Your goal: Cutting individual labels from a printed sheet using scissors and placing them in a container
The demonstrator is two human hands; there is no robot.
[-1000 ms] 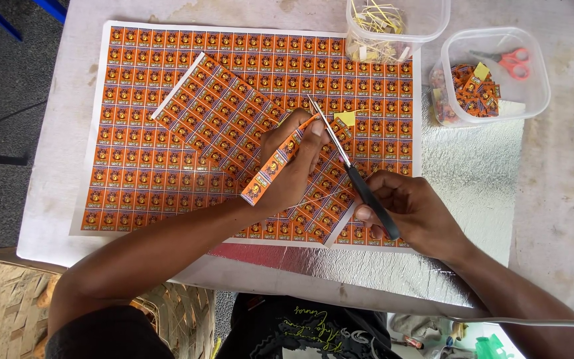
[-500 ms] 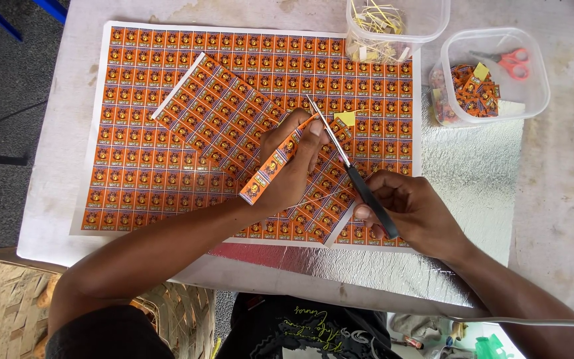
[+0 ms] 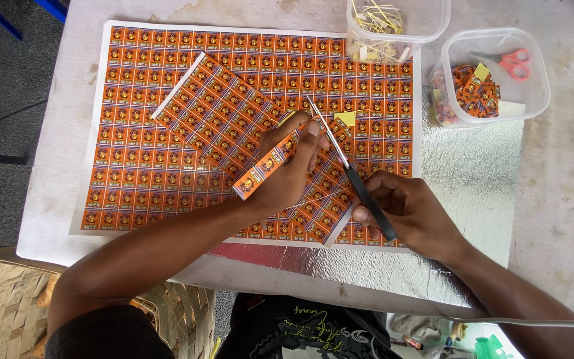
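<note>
Scissors with slim steel blades and black handles are held closed in the grip of the right hand, the blades pointing up and away across the printed paper. A narrow strip of orange labels is pinched in the grip of the left hand just beside the blades, its upper end meeting them; whether the blades are parted around the strip cannot be told. Beneath both hands a large glossy sheet of small orange squares is spread flat in a regular grid, and a smaller cut sheet of the same print lies tilted on top of it. A small yellow tab rests on the print near the blade tips. Crinkled silver foil is laid under the sheets, on the pale, stained bench. Two clear plastic tubs with rounded corners stand at the far edge: the nearer tub holds thin yellowish paper trimmings, while the right tub holds a heap of cut orange labels, a yellow scrap and a pair of red-handled scissors
</note>
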